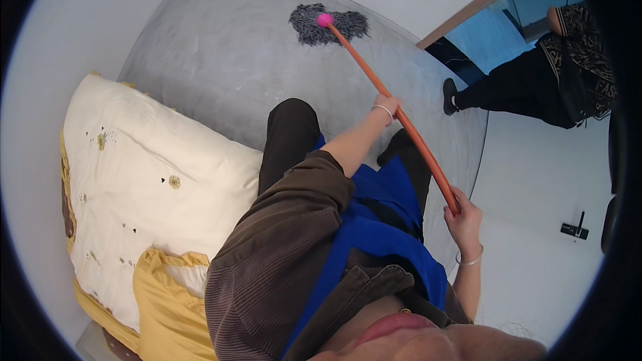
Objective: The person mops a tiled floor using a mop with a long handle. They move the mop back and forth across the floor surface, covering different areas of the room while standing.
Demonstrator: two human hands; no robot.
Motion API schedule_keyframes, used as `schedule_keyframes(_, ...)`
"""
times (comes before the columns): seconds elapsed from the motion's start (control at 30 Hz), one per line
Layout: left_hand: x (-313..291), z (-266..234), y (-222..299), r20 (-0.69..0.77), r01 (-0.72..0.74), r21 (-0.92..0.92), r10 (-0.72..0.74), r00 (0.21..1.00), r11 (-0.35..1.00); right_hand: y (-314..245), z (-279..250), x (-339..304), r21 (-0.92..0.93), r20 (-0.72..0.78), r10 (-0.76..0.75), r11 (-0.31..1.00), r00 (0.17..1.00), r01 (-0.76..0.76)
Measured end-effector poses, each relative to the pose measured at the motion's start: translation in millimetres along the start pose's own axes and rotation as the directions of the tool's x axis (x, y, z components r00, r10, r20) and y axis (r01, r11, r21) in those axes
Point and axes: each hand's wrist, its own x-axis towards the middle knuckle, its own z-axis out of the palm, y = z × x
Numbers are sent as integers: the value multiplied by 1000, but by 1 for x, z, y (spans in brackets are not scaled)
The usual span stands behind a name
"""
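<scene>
A mop with a long orange handle [420,142] slants across my front. Its grey shaggy head [351,25] lies spread on the grey floor [214,47], joined to the handle by a bright pink socket [325,20]. Around the middle of the handle, the fingers of my left hand [386,107] are closed. My right hand [465,218] grips the handle's upper end, lower in the picture. Both wrists wear bracelets.
On the left is a bed with a cream patterned cover [154,154] and a yellow pillow [167,294]. Another person in dark clothes [528,87] stands at the right by a doorway with a wooden frame [481,3]. A white wall with a black door handle [575,229] is beside me.
</scene>
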Motion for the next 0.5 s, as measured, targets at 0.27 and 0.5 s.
schedule_keyframes(0.27,26,-129,98,-230,-164,-109,136,964,980,-82,57,100,-13,49,-289,957,956,290)
schedule_keyframes(0.5,16,-232,136,-401,-258,-114,194,895,959,-142,114,154,41,44,-485,875,874,483)
